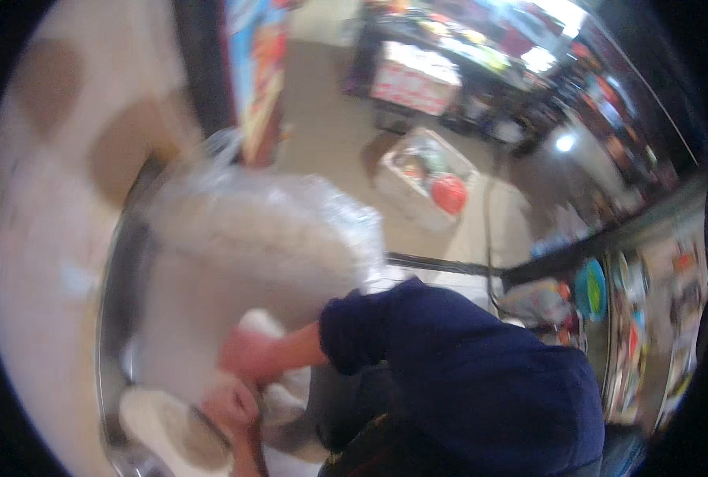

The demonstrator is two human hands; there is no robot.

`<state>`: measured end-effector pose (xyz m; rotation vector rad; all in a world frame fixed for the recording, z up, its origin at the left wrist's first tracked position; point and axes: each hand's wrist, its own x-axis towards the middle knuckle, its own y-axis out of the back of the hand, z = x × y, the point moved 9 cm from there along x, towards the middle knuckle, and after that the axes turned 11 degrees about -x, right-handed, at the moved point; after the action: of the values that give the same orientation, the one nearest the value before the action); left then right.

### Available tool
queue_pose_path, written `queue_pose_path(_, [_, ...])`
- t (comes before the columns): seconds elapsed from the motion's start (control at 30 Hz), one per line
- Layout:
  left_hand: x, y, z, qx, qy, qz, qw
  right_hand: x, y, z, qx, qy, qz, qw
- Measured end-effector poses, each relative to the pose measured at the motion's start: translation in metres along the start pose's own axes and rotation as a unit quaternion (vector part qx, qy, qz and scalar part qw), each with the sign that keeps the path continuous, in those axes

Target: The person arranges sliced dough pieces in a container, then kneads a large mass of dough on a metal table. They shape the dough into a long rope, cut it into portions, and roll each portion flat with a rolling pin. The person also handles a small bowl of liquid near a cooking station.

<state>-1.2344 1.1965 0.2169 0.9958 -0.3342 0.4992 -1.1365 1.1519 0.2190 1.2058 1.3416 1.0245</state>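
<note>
The picture is blurred. My right hand (250, 355), at the end of a navy sleeve, is over a pale work surface (175, 322), with a small white object (263, 322) just beyond it. My left hand (232, 405) is close below it with its fingers curled; what either hand holds cannot be made out. A pale, rounded container or bag (151, 414) with a tan area inside lies beside my left wrist. Beyond both hands stands a large clear plastic bag (270, 226) with pale contents.
A white box (410, 197) with a red item (449, 194) stands on the floor. Farther back are a box bearing red writing (416, 77) and crowded shelves. A turquoise round item (590, 289) is among cluttered goods at right. A dark edge borders the work surface at left.
</note>
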Motion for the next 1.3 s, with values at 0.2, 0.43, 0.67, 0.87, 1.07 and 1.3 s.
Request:
queue_pose_path(0.2, [0.094, -0.035, -0.161, -0.140, 0.259, -0.017, 0.956, 0.066, -0.017, 0.068, 0.059, -0.193, -0.078, 0.976])
queue_pose_path(0.43, [0.037, -0.004, -0.054, -0.085, 0.177, 0.046, 0.980, 0.003, -0.018, 0.037, 0.058, -0.131, 0.211, 0.967])
queue_pose_path(0.67, [0.088, -0.036, -0.155, -0.047, 0.450, -0.075, 0.889, 0.090, -0.016, 0.120, -0.012, -0.259, 0.269, 0.927])
queue_pose_path(0.87, [-0.014, 0.034, 0.018, -0.098, 0.098, -0.029, 0.990, -0.024, 0.045, 0.008, -0.001, 0.056, 0.013, 0.998])
queue_pose_path(1.07, [0.016, 0.004, -0.056, -0.047, 0.121, 0.047, 0.990, 0.010, -0.022, 0.029, 0.156, -0.082, 0.064, 0.982])
queue_pose_path(1.3, [0.070, -0.050, -0.123, -0.101, 0.278, -0.241, 0.925, 0.017, -0.033, 0.037, 0.073, -0.267, 0.070, 0.958])
